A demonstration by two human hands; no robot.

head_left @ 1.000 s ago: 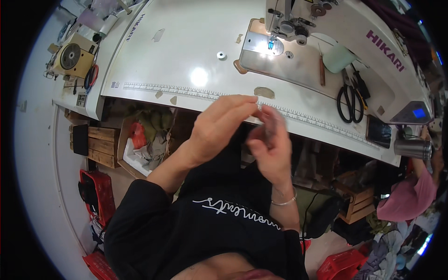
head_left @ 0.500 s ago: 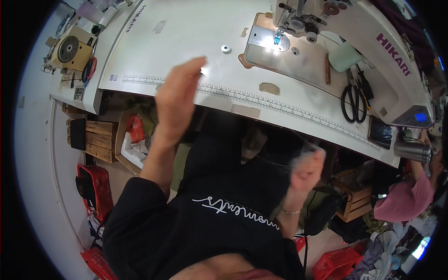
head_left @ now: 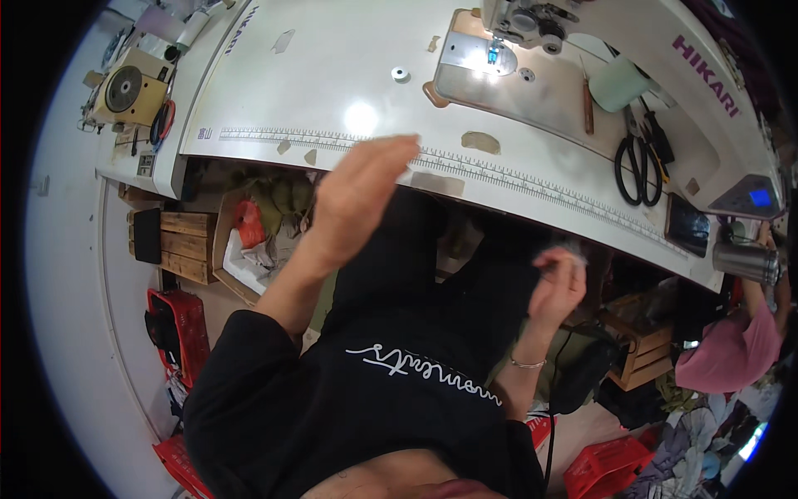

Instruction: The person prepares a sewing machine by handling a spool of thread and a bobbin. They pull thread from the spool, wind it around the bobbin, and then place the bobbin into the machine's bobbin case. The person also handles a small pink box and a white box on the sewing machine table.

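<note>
- White tabletop spans the view beyond my black-clad lap
- Nearest me, my right hand hangs off the table's front edge, fingers half curled; a pale, see-through blur sits at their tips, but I cannot tell whether they pinch it
- Farther out, my left hand reaches over that edge, fingers fairly straight and close together; I cannot tell whether anything is caught between them
- Ruler strip lies at my left fingertips, its long axis following the table edge, dropping toward my right; the left hand is the nearer one
- Beyond it: small round metal piece, black-handled scissors and sewing machine
</note>
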